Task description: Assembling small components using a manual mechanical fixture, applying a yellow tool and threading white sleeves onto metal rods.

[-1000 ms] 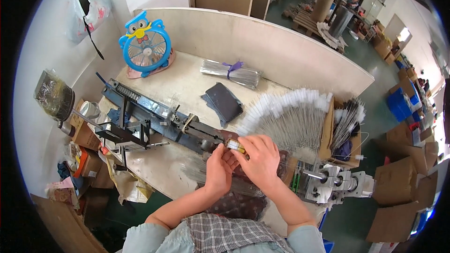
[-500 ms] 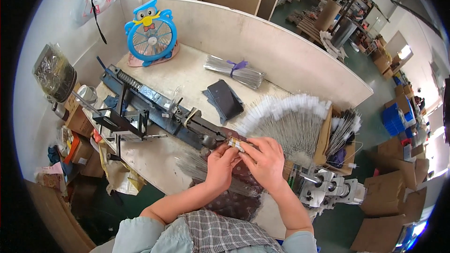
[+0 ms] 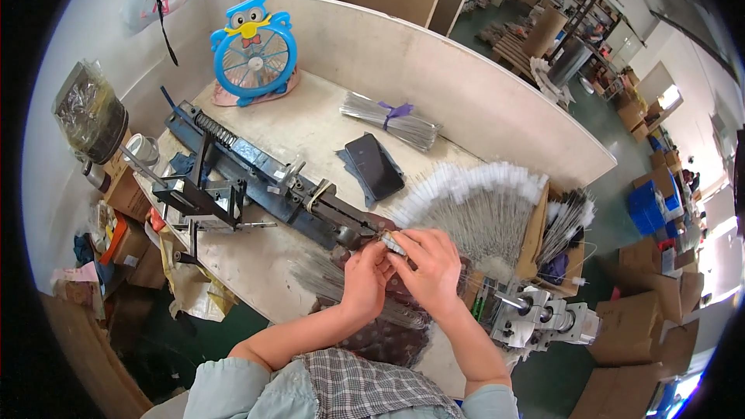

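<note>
My left hand (image 3: 363, 278) and my right hand (image 3: 428, 262) are close together at the near end of a long dark metal bench fixture (image 3: 272, 178). The fingers of both are bent into pinches. A small pale, ridged piece (image 3: 394, 244) shows at the fingertips of my right hand; its kind is not clear. Whatever the left fingertips pinch is hidden behind them. Beneath the hands lies a dark dotted cloth (image 3: 388, 339), with thin metal wires (image 3: 314, 273) beside it. Right of the hands, many thin wire brushes with white tips (image 3: 473, 209) are fanned out.
A black phone (image 3: 374, 167) and a wire bundle tied with purple (image 3: 392, 119) lie farther back. A blue fan (image 3: 254, 62) stands at the back left. A black frame (image 3: 206, 198) sits left of the fixture, a silver clamping machine (image 3: 543, 316) at right. A low partition (image 3: 466, 70) edges the table.
The pale piece at my fingertips has turned; a yellowish marking seen on it before no longer shows. My right hand has shifted slightly left, and the whole view has moved a little.
</note>
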`<state>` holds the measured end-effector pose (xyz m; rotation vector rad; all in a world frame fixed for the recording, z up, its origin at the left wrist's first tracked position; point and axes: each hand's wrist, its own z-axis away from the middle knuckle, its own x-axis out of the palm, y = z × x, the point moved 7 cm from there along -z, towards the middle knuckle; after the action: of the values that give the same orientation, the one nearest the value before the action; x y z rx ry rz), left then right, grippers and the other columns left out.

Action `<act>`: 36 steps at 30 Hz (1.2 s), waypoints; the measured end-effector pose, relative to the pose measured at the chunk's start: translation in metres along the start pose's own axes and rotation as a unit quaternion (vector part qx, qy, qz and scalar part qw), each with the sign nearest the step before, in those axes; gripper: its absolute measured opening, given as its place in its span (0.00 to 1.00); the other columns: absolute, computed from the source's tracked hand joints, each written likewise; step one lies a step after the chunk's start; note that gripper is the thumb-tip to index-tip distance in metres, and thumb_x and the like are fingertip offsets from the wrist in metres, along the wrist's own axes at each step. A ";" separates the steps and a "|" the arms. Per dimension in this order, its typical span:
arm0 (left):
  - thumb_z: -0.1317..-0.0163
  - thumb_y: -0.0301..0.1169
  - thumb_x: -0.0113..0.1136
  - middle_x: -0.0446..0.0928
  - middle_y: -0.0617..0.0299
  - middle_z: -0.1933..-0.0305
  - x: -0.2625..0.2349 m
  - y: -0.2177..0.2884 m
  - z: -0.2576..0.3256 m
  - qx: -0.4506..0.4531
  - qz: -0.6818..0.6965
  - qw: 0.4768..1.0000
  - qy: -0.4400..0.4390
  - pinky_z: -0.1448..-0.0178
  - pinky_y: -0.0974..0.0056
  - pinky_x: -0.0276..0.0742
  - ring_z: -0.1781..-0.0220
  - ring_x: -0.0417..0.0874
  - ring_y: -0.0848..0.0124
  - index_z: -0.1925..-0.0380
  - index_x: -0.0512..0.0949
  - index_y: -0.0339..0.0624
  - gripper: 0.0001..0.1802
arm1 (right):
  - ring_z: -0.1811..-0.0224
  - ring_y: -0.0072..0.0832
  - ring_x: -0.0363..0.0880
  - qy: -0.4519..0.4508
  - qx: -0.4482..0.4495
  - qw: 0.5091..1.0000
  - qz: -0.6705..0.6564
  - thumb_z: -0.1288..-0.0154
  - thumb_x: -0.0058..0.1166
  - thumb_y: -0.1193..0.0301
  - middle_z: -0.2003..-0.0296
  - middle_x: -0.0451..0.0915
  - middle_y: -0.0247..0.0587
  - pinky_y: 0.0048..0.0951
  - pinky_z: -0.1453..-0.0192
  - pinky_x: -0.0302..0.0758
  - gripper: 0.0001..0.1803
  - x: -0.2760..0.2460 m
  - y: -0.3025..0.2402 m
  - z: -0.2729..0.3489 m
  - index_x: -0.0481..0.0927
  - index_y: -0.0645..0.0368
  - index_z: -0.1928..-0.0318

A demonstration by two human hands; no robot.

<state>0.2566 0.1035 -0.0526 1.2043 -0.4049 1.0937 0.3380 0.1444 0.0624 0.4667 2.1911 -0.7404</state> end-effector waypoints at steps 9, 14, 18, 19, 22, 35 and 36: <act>0.32 0.31 0.47 0.76 0.66 0.60 0.008 0.004 0.003 0.008 0.008 1.000 0.004 0.53 0.69 0.73 0.59 0.77 0.76 0.61 0.74 0.42 0.07 | 0.58 0.32 0.76 0.031 -0.013 0.999 0.030 0.55 0.66 0.70 0.63 0.80 0.32 0.33 0.55 0.72 0.14 -0.005 -0.006 0.002 0.84 0.53 0.63; 0.33 0.31 0.48 0.77 0.65 0.60 0.011 0.007 0.006 0.007 0.013 1.000 -0.005 0.52 0.66 0.73 0.59 0.78 0.75 0.61 0.74 0.41 0.07 | 0.58 0.32 0.76 0.024 -0.006 1.000 0.011 0.54 0.66 0.70 0.63 0.80 0.32 0.33 0.54 0.72 0.13 -0.010 -0.004 0.003 0.84 0.52 0.63; 0.35 0.29 0.50 0.77 0.64 0.60 0.009 0.005 0.004 0.018 -0.018 1.000 -0.011 0.51 0.65 0.73 0.59 0.78 0.75 0.62 0.73 0.40 0.05 | 0.57 0.32 0.76 0.024 -0.004 0.999 0.031 0.54 0.66 0.69 0.63 0.80 0.31 0.33 0.54 0.71 0.13 -0.012 0.000 0.007 0.84 0.52 0.63; 0.35 0.29 0.50 0.77 0.64 0.60 0.010 0.005 0.006 0.015 -0.018 1.000 -0.011 0.51 0.65 0.73 0.59 0.78 0.75 0.62 0.73 0.40 0.05 | 0.57 0.32 0.76 0.020 -0.001 0.999 0.036 0.54 0.66 0.69 0.62 0.80 0.31 0.33 0.55 0.71 0.13 -0.011 0.001 0.008 0.84 0.52 0.63; 0.35 0.26 0.50 0.77 0.61 0.59 0.013 0.009 0.007 0.018 -0.007 1.000 0.003 0.50 0.66 0.73 0.58 0.78 0.74 0.59 0.73 0.36 0.07 | 0.57 0.32 0.76 0.019 0.001 0.999 0.033 0.54 0.66 0.69 0.62 0.80 0.31 0.32 0.55 0.71 0.13 -0.013 -0.001 0.008 0.84 0.52 0.63; 0.36 0.27 0.52 0.77 0.60 0.59 0.015 0.008 0.005 0.020 -0.026 0.999 0.001 0.48 0.64 0.73 0.57 0.78 0.72 0.60 0.72 0.36 0.08 | 0.58 0.33 0.77 0.038 0.003 0.999 0.023 0.54 0.66 0.70 0.63 0.81 0.31 0.33 0.56 0.72 0.13 -0.017 0.003 0.008 0.84 0.54 0.64; 0.35 0.29 0.50 0.76 0.58 0.58 0.014 0.009 0.005 0.022 -0.028 0.999 -0.003 0.46 0.64 0.73 0.56 0.79 0.71 0.60 0.72 0.34 0.09 | 0.57 0.31 0.76 0.041 0.003 0.999 0.022 0.53 0.66 0.69 0.63 0.80 0.30 0.33 0.56 0.71 0.13 -0.023 0.000 0.007 0.84 0.54 0.64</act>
<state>0.2571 0.1050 -0.0349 1.2505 -0.3507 1.0551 0.3563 0.1377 0.0762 0.5568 2.2482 -0.7152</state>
